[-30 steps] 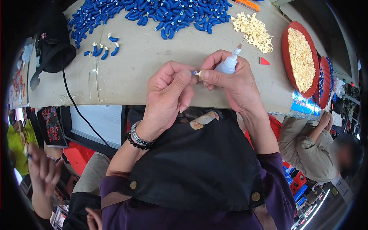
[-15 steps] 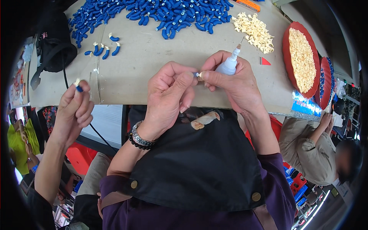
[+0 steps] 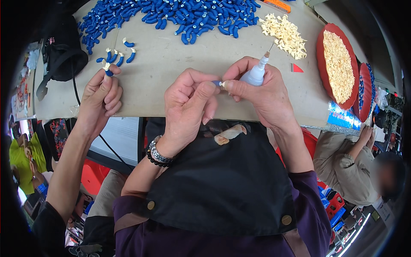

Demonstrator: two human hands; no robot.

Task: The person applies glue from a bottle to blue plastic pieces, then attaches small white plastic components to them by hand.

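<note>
My left hand (image 3: 187,105) pinches a small blue curved piece (image 3: 217,83) between thumb and forefinger, its pale end facing right. Against that end, the thumb and forefinger of my right hand (image 3: 272,96) hold a tiny cream piece (image 3: 223,85). A translucent squeeze bottle (image 3: 254,76) with a thin needle tip is also tucked in my right hand, its needle pointing up and away. Whether the cream and blue pieces are joined I cannot tell.
A co-worker's hand (image 3: 102,95) at left holds a blue piece with a cream end. Several similar pieces (image 3: 121,58) lie beyond it. Behind are a blue heap (image 3: 192,17), a cream heap (image 3: 282,34), an orange box (image 3: 277,5) and a red tray (image 3: 320,47) at right.
The co-worker's hand has moved right and up over the table with its piece. My own hands hold nearly the same position, pieces still end to end.
</note>
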